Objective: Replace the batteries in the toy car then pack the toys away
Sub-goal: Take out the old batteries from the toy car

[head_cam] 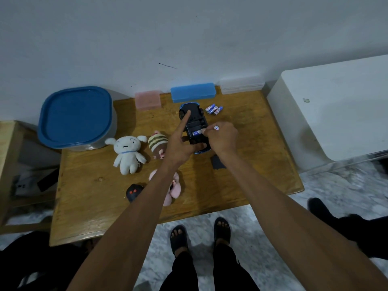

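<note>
A blue toy car [194,124] lies upside down on the wooden table [241,171], its battery bay open. One battery [197,133] sits in the bay. My left hand [180,147] holds the car, index finger stretched along its underside and thumb against its near end. My right hand [221,138] pinches that battery at the bay, and another battery [216,128] is tucked between its fingers. Three loose batteries [213,109] lie right of the car. A dark battery cover [217,162] lies on the table under my right wrist.
Toys left of the car: a white plush [128,153], a striped plush [157,144], a pink plush [175,189], a black toy with red eyes [134,192]. A blue-lidded tub [76,117], pink box [148,100], blue box [193,92] and clear box [241,86] line the back.
</note>
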`<state>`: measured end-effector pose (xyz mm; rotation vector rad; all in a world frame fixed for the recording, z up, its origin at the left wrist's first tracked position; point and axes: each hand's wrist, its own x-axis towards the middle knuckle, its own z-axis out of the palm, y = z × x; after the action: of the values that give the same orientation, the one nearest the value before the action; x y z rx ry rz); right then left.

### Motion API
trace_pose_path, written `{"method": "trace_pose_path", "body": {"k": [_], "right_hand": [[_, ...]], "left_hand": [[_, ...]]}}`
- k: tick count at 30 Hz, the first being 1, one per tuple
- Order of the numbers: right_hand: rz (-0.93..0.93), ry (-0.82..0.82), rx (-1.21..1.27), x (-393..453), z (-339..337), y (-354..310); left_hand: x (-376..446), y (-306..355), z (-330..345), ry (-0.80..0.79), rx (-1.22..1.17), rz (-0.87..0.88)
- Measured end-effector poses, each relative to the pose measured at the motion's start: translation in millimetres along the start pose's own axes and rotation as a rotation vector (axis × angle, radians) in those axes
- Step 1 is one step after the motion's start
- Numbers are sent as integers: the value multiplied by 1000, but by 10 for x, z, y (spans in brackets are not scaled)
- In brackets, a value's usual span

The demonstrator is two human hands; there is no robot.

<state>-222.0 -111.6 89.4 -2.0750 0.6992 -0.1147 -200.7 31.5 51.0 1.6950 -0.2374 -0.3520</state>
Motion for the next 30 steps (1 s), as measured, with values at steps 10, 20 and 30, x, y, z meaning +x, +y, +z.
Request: {"method": "trace_pose_path", "body": {"k": [10, 20, 30], "right_hand": [[-151, -28, 156, 13, -26, -36], [-194, -33, 178, 79, 63, -101], [-186, 1, 90, 220, -140, -48]], "left_hand": [[37, 8, 4, -2, 49, 13], [20, -12, 69, -33, 29, -46], [25, -70, -68, -154, 107, -201]]}}
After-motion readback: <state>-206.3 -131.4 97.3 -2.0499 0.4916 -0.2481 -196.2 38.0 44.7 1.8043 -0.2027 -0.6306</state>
